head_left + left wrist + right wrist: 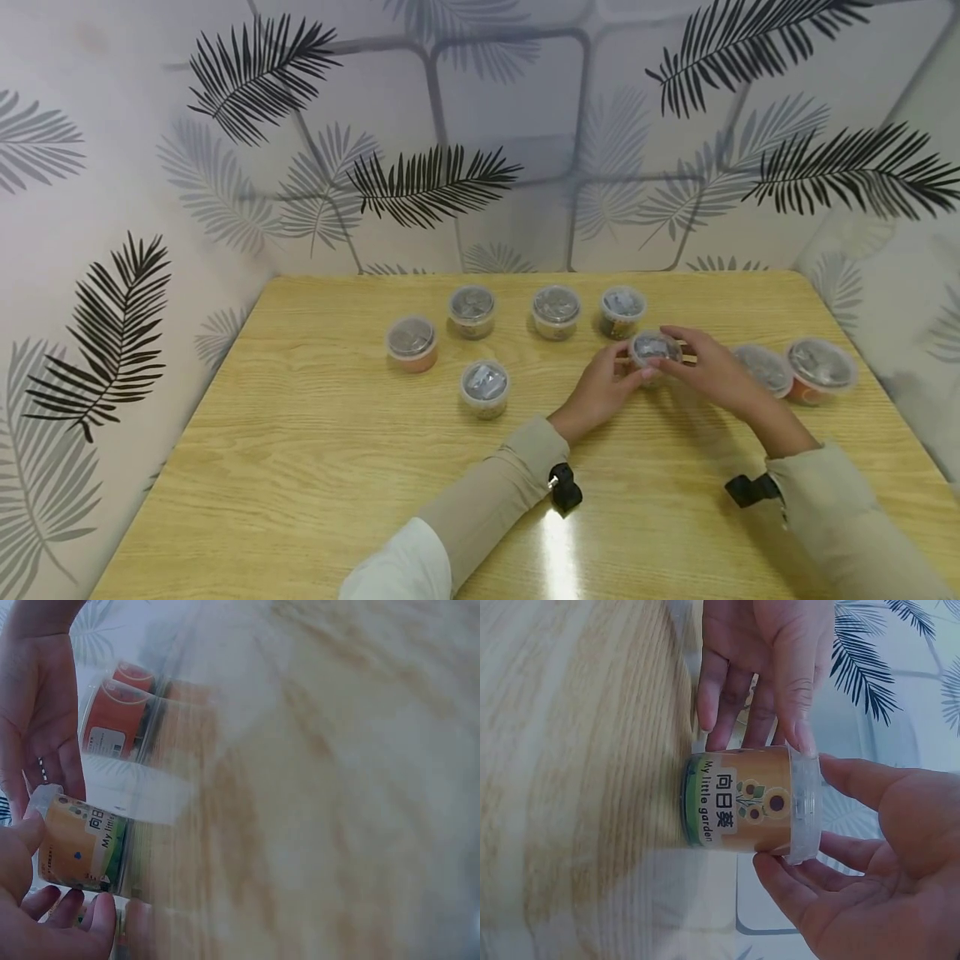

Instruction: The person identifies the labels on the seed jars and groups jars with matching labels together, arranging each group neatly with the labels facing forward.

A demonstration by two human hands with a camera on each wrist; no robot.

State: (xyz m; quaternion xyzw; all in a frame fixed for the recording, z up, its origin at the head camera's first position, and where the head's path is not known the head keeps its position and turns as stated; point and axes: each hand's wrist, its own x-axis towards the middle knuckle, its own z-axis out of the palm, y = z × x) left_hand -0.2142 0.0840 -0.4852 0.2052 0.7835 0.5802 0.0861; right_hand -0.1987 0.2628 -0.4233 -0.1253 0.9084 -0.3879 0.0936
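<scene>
Both hands hold a small clear-lidded plastic cup (655,345) upright at the table's right half. Its orange label has sunflowers, Chinese characters and "My little garden", plain to read on the cup (746,799) in the right wrist view. My right hand (712,367) grips the rim of the lid (805,806) between thumb and fingers. On the other side my left hand (602,392) has its thumb at the lid's edge and its fingers along the cup's side. The cup's base is close over the tabletop in both wrist views.
Right of the hands stand two more lidded cups, one with a red-orange label (821,371), the other (763,369) partly behind the right wrist. Several similar cups stand left and behind, among them a near one (484,390). A leaf-patterned wall (510,225) borders the wooden table (300,467).
</scene>
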